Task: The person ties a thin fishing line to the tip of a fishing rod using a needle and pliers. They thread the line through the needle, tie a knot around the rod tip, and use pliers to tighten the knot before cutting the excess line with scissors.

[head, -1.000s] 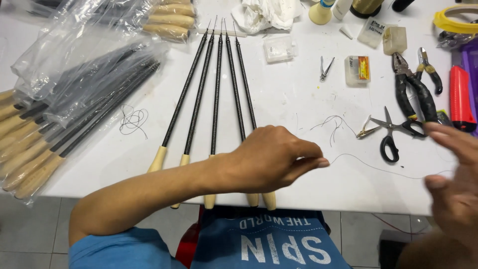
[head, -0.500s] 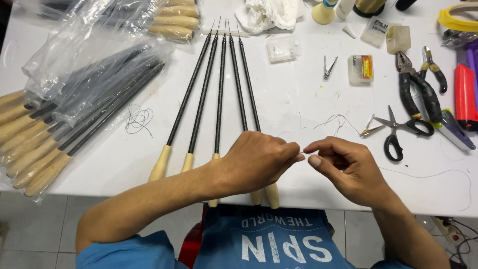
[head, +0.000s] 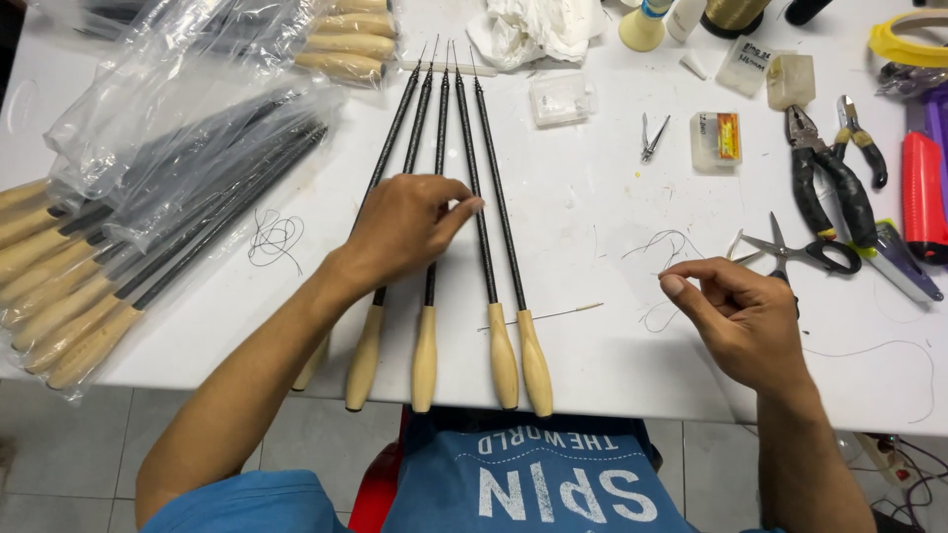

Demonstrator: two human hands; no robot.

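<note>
Half a second ago my two hands met fingertip to fingertip near the surface edge; now they are well apart. My left hand point(head: 410, 229) has moved up onto the row of black rods with pale wooden handles point(head: 472, 237), its fingers curled loosely and the fingertips resting on the shafts of the middle rods; I see nothing gripped in it. My right hand point(head: 743, 318) has swung out to the right and hovers low over the white surface point(head: 592, 197), thumb and forefinger pinched together; I cannot tell whether a strand of the dark thread point(head: 664, 247) lying just beside it is caught between them. A thin needle point(head: 553, 315) lies on the surface between the rod handles and my right hand.

To the left, more rods sit in clear plastic bags point(head: 168, 168), beside a loose tangle of thread point(head: 274, 237). To the right lie scissors point(head: 802, 253), pliers point(head: 828, 178) and a red tool point(head: 924, 192). A small clear box point(head: 561, 99) sits past the rod tips.
</note>
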